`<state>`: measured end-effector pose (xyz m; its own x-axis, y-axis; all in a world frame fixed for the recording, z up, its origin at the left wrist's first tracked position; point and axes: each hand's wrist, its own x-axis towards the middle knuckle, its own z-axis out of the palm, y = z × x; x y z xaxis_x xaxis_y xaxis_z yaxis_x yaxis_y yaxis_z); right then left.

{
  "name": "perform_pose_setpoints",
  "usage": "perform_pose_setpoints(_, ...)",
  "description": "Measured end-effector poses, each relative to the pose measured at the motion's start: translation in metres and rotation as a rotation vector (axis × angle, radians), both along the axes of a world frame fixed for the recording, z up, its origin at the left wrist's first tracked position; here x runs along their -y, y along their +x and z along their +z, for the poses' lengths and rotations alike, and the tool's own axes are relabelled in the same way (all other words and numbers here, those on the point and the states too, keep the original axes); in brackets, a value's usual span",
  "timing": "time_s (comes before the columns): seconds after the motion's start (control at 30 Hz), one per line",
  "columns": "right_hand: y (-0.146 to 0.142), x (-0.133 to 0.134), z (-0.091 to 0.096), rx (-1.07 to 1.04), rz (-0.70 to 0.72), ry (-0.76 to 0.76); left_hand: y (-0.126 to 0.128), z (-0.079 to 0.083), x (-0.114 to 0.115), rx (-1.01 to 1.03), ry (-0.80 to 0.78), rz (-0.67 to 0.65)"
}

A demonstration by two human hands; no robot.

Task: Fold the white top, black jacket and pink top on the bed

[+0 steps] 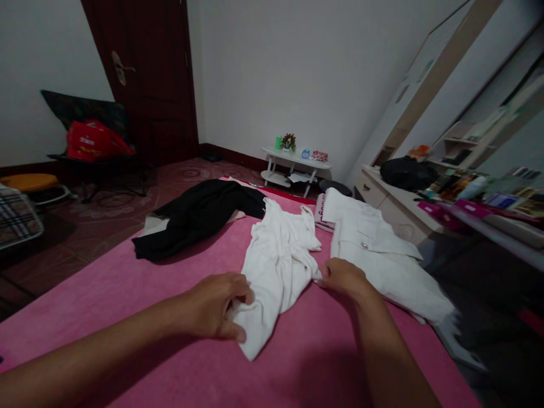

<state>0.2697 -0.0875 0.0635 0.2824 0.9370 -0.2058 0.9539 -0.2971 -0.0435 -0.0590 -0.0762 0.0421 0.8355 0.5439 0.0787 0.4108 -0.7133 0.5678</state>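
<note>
A crumpled white sleeveless garment lies on the pink bed cover, its narrow end toward me. At its lower left edge, my left hand grips the cloth between thumb and fingers. My right hand pinches a corner of the same garment on its right side and pulls it slightly outward. Beyond my left hand lies a black garment, with some pale cloth under it. To the right of my right hand rests a white garment with a metal button.
Folded pink cloth with lettering sits beside the buttoned garment. A small white table stands by the wall. At right is a cluttered dresser; at left, a chair holds a red bag, near a dark door.
</note>
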Motion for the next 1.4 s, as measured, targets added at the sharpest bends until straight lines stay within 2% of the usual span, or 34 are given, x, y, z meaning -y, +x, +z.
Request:
perform_pose_setpoints(0.07, -0.002, 0.001, -0.001, -0.094, 0.047, -0.041, -0.003, -0.002, 0.006, -0.027, 0.086, -0.009)
perform_pose_setpoints(0.1, -0.004, 0.001, -0.003, -0.203, 0.102, -0.011, -0.003, -0.004, 0.008, -0.034, 0.108, -0.013)
perform_pose_setpoints(0.17, -0.011, -0.002, -0.009, -0.49, 0.235, 0.122, -0.001, -0.008, 0.009, -0.017, 0.114, -0.005)
perform_pose_setpoints(0.23, -0.02, -0.007, -0.019, -0.748, 0.288, 0.292, 0.002, -0.011, 0.008, 0.069, 0.063, 0.029)
perform_pose_setpoints(0.3, -0.03, -0.013, -0.03, -0.946, 0.203, 0.442, 0.004, -0.01, 0.005, 0.212, -0.058, 0.098)
perform_pose_setpoints(0.4, -0.041, -0.02, -0.044, -1.229, 0.0, 0.608, 0.002, -0.002, -0.005, 0.459, -0.289, 0.239)
perform_pose_setpoints(0.5, -0.043, -0.025, -0.049, -1.47, -0.205, 0.739, -0.003, 0.005, -0.017, 0.661, -0.415, 0.33)
perform_pose_setpoints(0.6, -0.036, -0.028, -0.047, -1.636, -0.455, 0.791, -0.009, 0.007, -0.026, 0.784, -0.479, 0.395)
perform_pose_setpoints(0.67, -0.029, -0.03, -0.043, -1.682, -0.56, 0.754, -0.011, 0.006, -0.028, 0.83, -0.527, 0.436)
perform_pose_setpoints(0.77, -0.021, -0.025, -0.032, -1.694, -0.542, 0.649, -0.015, 0.005, -0.028, 0.856, -0.565, 0.48)
perform_pose_setpoints(0.9, -0.021, -0.002, -0.007, -1.627, -0.441, 0.576, -0.022, 0.005, -0.032, 0.829, -0.495, 0.492)
perform_pose_setpoints(1.0, -0.015, 0.024, 0.014, -1.501, -0.31, 0.488, -0.029, 0.008, -0.035, 0.746, -0.423, 0.454)
perform_pose_setpoints(1.1, -0.002, 0.053, 0.029, -1.282, -0.218, 0.38, -0.037, 0.014, -0.034, 0.594, -0.385, 0.38)
perform_pose_setpoints(1.27, 0.015, 0.101, 0.044, -0.853, -0.118, 0.308, -0.047, 0.039, -0.021, 0.324, -0.256, 0.176)
perform_pose_setpoints(1.33, 0.018, 0.119, 0.043, -0.744, -0.067, 0.28, -0.05, 0.054, -0.012, 0.206, -0.245, 0.076)
perform_pose_setpoints(1.4, 0.022, 0.137, 0.035, -0.685, -0.031, 0.211, -0.053, 0.069, -0.002, 0.075, -0.282, -0.007)
